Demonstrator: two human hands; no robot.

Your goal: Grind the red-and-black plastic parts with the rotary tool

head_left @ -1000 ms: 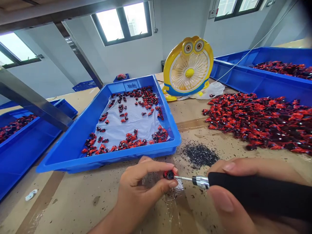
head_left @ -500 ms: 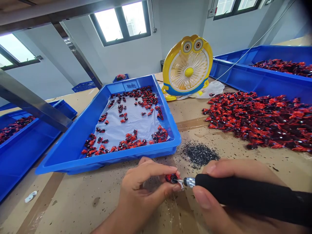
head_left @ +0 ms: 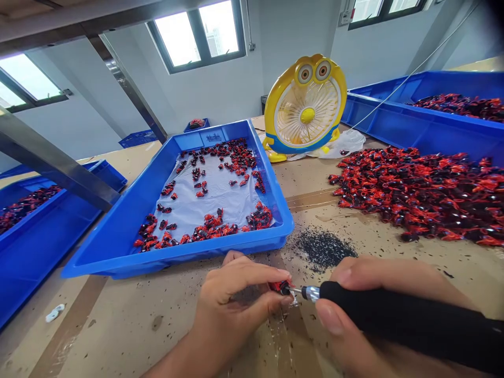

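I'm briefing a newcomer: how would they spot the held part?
Find the white-lined blue tray. In front, the left hand pinches a red-black part. Unlike those in tray and pile, it sits at the tool's tip.

The tool [head_left: 401, 320] has a plain black body and a shiny silver collar, with a black ring ahead of it and a silvery bit. The small part [head_left: 281, 287] at its tip is red and black. That pairing fills the heap [head_left: 413, 194] in a mottled mix, perhaps darker toward its blurred right end. The tray [head_left: 181, 257] is solid blue, its liner [head_left: 220, 202] white. The fan [head_left: 307, 115] is yellow with a blue base band, a grille of radiating lines, and white-rimmed eyes with brown irises. The table [head_left: 129, 315] is tan, striped with browner tape [head_left: 66, 325]; the shavings [head_left: 325, 249] are black, flecked white.
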